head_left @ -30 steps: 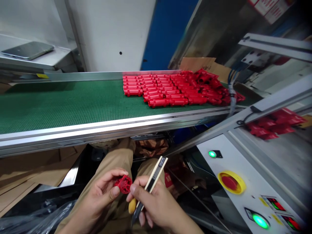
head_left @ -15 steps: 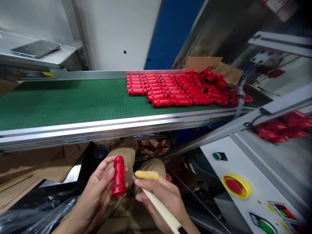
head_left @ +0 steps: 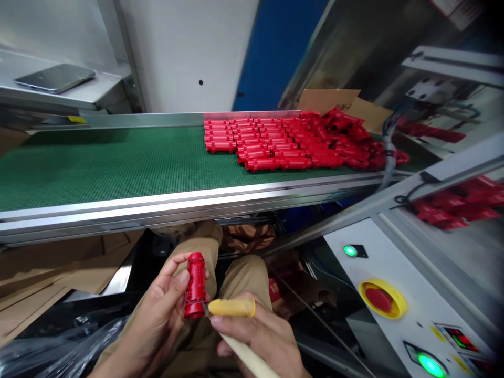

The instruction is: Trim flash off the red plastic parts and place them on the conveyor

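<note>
While red parts (head_left: 287, 143) are lying rowed on the belt (head_left: 98, 163), our left hand (head_left: 161, 307) is gripping 1 seemingly unfinished tube (head_left: 196, 283), our right hand (head_left: 265, 331) a knife (head_left: 249, 357).

Tan trousers (head_left: 246, 274), one yellow finger cot (head_left: 232, 307)

No text fully legible, dark marks on the cardboard (head_left: 326, 100) well beyond the right hand (head_left: 263, 335) blurred, white lettering on a red surface (head_left: 275, 297) just beyond it unclear, display (head_left: 457, 337) characters to its right unreadable.
</note>
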Action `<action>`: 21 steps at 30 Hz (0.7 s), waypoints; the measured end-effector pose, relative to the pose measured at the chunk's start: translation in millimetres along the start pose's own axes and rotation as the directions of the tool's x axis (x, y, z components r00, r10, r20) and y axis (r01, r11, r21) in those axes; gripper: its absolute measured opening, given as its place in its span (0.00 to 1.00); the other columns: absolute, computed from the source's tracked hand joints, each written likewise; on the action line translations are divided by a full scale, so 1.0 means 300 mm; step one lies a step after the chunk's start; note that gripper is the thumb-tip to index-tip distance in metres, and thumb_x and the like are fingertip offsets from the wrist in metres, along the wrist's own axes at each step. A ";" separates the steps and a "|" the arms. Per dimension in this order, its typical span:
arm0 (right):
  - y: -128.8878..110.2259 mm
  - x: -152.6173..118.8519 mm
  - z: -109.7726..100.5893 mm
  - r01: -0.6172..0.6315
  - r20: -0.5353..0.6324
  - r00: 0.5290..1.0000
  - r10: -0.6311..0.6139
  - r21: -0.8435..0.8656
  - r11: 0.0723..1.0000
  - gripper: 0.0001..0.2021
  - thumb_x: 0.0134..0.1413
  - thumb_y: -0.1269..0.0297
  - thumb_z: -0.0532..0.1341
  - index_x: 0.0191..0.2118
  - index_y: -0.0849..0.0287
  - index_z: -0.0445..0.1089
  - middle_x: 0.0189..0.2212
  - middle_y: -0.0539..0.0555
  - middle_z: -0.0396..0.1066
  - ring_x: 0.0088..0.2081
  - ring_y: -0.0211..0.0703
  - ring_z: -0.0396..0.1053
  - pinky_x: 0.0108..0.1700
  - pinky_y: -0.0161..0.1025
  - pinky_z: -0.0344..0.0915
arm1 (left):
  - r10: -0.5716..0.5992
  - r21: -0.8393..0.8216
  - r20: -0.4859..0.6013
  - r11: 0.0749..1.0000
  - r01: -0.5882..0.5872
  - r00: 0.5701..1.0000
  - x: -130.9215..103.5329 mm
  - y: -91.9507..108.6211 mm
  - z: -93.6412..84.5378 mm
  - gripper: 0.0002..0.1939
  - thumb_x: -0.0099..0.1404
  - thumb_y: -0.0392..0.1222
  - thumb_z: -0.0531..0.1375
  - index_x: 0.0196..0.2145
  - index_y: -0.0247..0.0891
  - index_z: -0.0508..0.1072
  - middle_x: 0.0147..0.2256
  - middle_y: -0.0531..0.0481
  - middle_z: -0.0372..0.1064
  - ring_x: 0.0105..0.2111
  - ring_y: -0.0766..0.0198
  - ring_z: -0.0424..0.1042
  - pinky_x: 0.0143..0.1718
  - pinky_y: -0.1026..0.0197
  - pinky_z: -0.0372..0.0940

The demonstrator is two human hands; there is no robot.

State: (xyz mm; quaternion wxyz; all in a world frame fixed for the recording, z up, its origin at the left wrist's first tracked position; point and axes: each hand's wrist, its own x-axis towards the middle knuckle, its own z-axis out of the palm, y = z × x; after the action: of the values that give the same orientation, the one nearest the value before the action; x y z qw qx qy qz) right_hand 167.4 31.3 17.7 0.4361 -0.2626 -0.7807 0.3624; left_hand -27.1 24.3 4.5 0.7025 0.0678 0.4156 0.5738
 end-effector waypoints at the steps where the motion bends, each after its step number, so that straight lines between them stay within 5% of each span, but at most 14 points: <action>1: 0.000 -0.001 0.000 0.004 -0.007 1.000 -0.004 -0.003 1.000 0.19 0.66 0.71 0.66 0.60 0.51 0.74 0.43 0.57 0.80 0.40 0.47 0.77 0.41 0.41 0.78 | 0.001 0.001 -0.002 1.000 -0.001 1.000 -0.001 -0.001 0.000 0.23 0.62 0.44 0.73 0.53 0.42 0.75 0.36 0.47 0.79 0.31 0.63 0.77 0.34 0.64 0.72; 9: 0.021 -0.014 0.015 -0.021 -0.046 0.999 0.021 -0.005 1.000 0.10 0.68 0.68 0.64 0.52 0.52 0.76 0.41 0.56 0.82 0.40 0.47 0.78 0.41 0.41 0.78 | 0.023 0.006 0.002 1.000 -0.023 1.000 0.002 -0.002 0.007 0.22 0.61 0.44 0.74 0.51 0.43 0.76 0.36 0.49 0.79 0.32 0.63 0.77 0.35 0.64 0.72; 14: -0.015 -0.005 -0.001 -0.097 0.155 0.982 0.104 -0.057 0.994 0.13 0.68 0.72 0.63 0.55 0.52 0.72 0.43 0.58 0.80 0.44 0.48 0.77 0.44 0.41 0.79 | -0.009 0.010 0.007 1.000 0.009 1.000 0.003 -0.008 0.000 0.23 0.59 0.43 0.75 0.51 0.43 0.76 0.36 0.48 0.80 0.34 0.60 0.79 0.35 0.63 0.73; 19: -0.017 -0.028 -0.008 -0.168 -0.154 0.968 0.196 0.176 0.970 0.06 0.70 0.62 0.64 0.50 0.51 0.76 0.39 0.55 0.83 0.37 0.44 0.82 0.43 0.38 0.81 | -0.046 0.008 -0.008 0.999 0.046 0.999 -0.006 0.012 0.008 0.24 0.63 0.45 0.72 0.54 0.42 0.73 0.36 0.45 0.80 0.28 0.59 0.78 0.27 0.61 0.73; 21: -0.016 -0.028 -0.016 -0.209 -0.151 0.957 0.249 0.237 0.949 0.08 0.67 0.59 0.68 0.49 0.50 0.78 0.39 0.56 0.83 0.37 0.46 0.83 0.42 0.38 0.81 | -0.048 0.011 0.005 0.999 0.047 0.999 -0.008 0.019 0.011 0.23 0.64 0.44 0.71 0.54 0.42 0.72 0.37 0.45 0.80 0.26 0.59 0.78 0.25 0.60 0.73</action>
State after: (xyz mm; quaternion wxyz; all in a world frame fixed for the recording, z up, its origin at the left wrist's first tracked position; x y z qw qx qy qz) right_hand 175.3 23.9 19.1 0.4854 -0.3337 -0.6579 0.4692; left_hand -29.2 25.4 10.9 0.7166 0.0630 0.4184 0.5546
